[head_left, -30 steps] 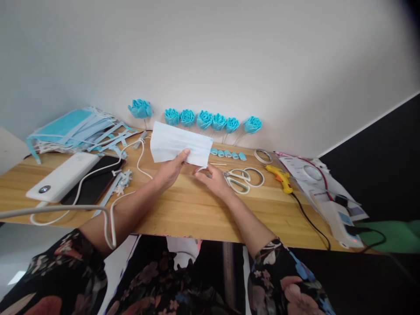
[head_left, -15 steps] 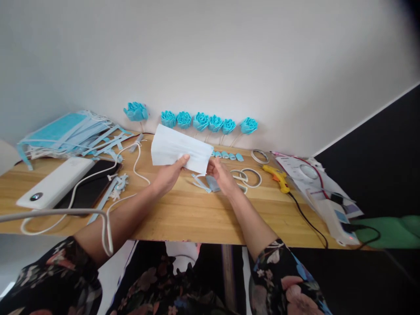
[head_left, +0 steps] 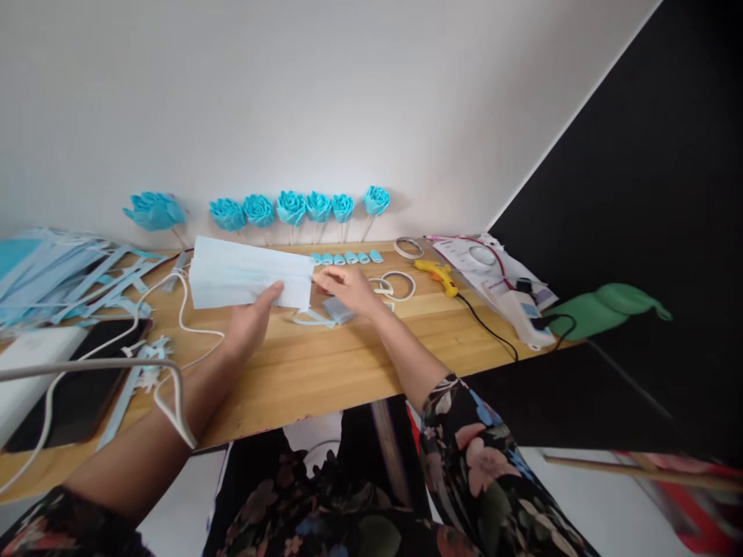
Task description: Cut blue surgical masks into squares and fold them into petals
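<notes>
A pale blue-white sheet of face mask fabric (head_left: pixel 249 271) is held up above the table, its broad side towards me. My left hand (head_left: pixel 249 321) grips its lower edge, thumb across the front and fingers hidden behind. At the sheet's right edge my right hand (head_left: pixel 345 286) has its fingers curled together in a pinch. Just below, a thin blue strip (head_left: pixel 313 317) and a folded grey-blue piece (head_left: pixel 337 310) lie on the wood. Behind the sheet, a row of small folded blue petals (head_left: pixel 351 257) lies on the table.
Several blue rose-like flowers (head_left: pixel 291 207) on sticks lean along the wall. Face masks and cut strips (head_left: pixel 70 271) pile up at left, near a black phone-like slab (head_left: pixel 75 387) and white cable (head_left: pixel 186 309). Tape rolls (head_left: pixel 400 285), a yellow glue gun (head_left: pixel 438 275) and a power strip (head_left: pixel 528 321) are at right.
The view has turned right, so the table's things appear further left. My right hand's fingers have curled in at the sheet's right edge; my left hand keeps its hold.
</notes>
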A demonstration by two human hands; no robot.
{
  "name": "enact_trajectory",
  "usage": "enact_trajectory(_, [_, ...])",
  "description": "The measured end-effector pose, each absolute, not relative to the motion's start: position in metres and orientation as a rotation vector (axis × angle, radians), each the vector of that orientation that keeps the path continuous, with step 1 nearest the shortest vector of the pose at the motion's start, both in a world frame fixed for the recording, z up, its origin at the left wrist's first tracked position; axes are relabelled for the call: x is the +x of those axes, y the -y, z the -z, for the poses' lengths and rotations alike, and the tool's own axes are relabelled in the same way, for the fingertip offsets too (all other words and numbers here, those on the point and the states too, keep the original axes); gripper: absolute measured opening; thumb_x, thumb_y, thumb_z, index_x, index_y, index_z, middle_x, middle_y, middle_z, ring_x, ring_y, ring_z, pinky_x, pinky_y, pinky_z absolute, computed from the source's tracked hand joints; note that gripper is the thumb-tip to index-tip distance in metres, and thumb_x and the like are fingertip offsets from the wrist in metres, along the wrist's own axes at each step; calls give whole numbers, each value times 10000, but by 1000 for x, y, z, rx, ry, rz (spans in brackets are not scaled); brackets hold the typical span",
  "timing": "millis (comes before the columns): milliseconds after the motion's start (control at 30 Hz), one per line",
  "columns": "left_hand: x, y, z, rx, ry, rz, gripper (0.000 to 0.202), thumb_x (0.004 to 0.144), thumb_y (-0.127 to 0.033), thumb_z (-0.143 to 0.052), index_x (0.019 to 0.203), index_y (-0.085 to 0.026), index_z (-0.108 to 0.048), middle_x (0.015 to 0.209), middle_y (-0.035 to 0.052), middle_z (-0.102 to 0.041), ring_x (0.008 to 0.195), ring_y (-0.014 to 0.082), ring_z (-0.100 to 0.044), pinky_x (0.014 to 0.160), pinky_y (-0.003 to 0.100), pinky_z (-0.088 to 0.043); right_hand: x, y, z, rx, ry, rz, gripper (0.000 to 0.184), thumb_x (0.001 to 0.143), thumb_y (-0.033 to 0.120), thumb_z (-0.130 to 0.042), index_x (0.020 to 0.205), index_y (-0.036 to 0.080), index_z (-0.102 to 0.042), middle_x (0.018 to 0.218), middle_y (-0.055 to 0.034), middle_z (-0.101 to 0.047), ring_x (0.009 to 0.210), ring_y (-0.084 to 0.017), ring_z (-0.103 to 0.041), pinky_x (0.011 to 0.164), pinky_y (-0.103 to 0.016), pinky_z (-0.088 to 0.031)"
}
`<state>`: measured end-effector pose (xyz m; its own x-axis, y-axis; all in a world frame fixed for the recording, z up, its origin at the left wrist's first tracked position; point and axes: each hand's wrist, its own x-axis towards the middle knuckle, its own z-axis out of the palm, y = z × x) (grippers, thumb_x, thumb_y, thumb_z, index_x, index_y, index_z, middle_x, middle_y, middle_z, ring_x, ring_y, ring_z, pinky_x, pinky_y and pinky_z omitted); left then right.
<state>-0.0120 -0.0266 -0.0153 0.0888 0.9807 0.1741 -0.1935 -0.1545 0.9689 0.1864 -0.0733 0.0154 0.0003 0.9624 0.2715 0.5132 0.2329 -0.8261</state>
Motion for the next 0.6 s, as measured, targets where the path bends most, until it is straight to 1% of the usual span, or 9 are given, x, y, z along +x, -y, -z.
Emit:
enact_trajectory(100, [-12,27,8,1237,-965,-1337,350,719,-364,-806,979,-170,-673,1113,114,-722,1255,312,-578,1167,467,-397,215,84,-39,-1728,1831,-273,242,959,375,-565,979,216,-746,822,-20,-737,741,-168,-612,707,-280,-397])
enact_trajectory(167, [-11,26,7,1214,-959,-1330,322,705,-366,-804,907,-168,-651,1043,111,-721,1207,315,-594,1112,457,-451,232,96,-48,-1962,2014,-127,212,944,276,-574,1052,222,-749,876,-54,-754,785,-204,-637,707,-296,-392])
enact_trajectory(200, [-11,25,7,1197,-936,-1335,323,696,-375,-805,885,-172,-639,1016,103,-717,1184,312,-602,1088,451,-469,238,102,-49,-2070,2096,-96,233,925,253,-599,1106,218,-742,926,-80,-761,824,-228,-652,711,-304,-397])
enact_trajectory(267, [-9,22,9,1153,-874,-1370,335,678,-391,-808,857,-183,-615,966,80,-705,1141,296,-614,1047,430,-492,246,112,-45,-2225,2224,-83,370,882,222,-651,1250,207,-690,1045,-126,-759,903,-271,-671,728,-319,-413])
enact_trajectory(333, [-8,20,11,1115,-811,-1392,336,666,-389,-807,836,-191,-595,913,59,-683,1098,274,-618,994,398,-509,247,120,-35,-2287,2293,-72,503,868,169,-632,1370,193,-605,1157,-156,-735,976,-297,-677,760,-331,-429])
enact_trajectory(367, [-7,19,11,1100,-789,-1392,334,658,-382,-807,820,-193,-584,883,50,-669,1065,264,-621,952,382,-518,247,122,-30,-2283,2308,-60,538,868,139,-600,1403,189,-573,1199,-162,-721,1008,-301,-676,781,-336,-436])
enact_trajectory(467, [-6,18,9,1056,-752,-1384,327,623,-355,-801,760,-194,-552,792,25,-613,895,223,-609,774,328,-511,250,124,-20,-2189,2301,-29,588,853,99,-551,1434,190,-535,1273,-158,-685,1087,-297,-658,852,-345,-452])
enact_trajectory(533, [-7,17,7,1038,-726,-1383,314,613,-343,-791,727,-194,-539,734,7,-574,782,187,-569,675,297,-465,258,126,-21,-2125,2258,-6,590,837,127,-582,1423,188,-541,1283,-160,-671,1116,-301,-640,895,-357,-457])
enact_trajectory(600, [-8,16,5,1030,-699,-1381,291,626,-339,-771,691,-197,-526,674,-6,-537,710,165,-528,633,284,-425,271,131,-27,-2119,2130,5,538,842,190,-620,1378,193,-571,1242,-159,-676,1104,-309,-632,905,-381,-463])
